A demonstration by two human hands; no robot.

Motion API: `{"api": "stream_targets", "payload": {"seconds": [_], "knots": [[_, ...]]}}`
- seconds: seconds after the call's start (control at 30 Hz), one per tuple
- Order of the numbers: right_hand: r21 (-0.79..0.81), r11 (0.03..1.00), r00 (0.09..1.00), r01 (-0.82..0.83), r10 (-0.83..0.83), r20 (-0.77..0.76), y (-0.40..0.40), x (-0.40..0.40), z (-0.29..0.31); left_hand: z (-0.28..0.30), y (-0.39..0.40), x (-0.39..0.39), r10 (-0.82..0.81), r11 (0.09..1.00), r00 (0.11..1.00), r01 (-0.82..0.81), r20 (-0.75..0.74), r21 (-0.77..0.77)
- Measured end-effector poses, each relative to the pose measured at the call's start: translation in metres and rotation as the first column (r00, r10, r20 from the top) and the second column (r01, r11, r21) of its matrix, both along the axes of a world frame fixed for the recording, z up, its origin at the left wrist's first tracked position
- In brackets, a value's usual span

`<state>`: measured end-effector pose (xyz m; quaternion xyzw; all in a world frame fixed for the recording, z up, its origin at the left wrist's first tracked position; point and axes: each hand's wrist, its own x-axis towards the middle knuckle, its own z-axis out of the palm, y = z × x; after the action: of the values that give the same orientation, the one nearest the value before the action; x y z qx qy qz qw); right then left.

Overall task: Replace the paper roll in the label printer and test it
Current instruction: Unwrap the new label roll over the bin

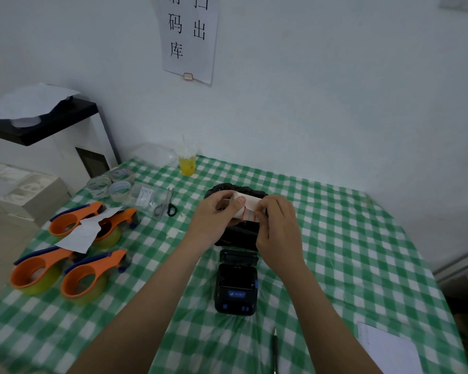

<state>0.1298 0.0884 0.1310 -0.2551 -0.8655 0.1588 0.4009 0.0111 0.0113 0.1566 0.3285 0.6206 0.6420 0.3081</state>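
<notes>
Both hands, left hand [214,214] and right hand [278,225], pinch a light, crushable label roll [245,209] by its ends, at twelve o'clock from the open label printer [237,284].

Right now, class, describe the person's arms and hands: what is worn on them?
Nothing is worn. Both forearms are bare as far as the picture shows, with no sleeves visible. The left hand and right hand have no gloves, and no rings, watch or bracelet can be seen. The fingernails look short and unpainted.
</notes>
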Motion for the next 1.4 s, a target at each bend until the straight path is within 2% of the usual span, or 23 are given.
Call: {"api": "stream_targets", "payload": {"seconds": [0.57,1.4], "knots": [[0.011,1.000,0.996,-0.007,0.008,-0.084,0.001,-0.002,-0.012,-0.005,0.003,0.002,0.017,1.000,0.990,-0.020,0.140,0.015],[-0.009,0.998,0.989,-0.065,0.064,-0.132,0.008,0.000,-0.022,-0.014,0.013,0.001,0.031,0.999,0.983,-0.024,0.179,-0.042]]}}
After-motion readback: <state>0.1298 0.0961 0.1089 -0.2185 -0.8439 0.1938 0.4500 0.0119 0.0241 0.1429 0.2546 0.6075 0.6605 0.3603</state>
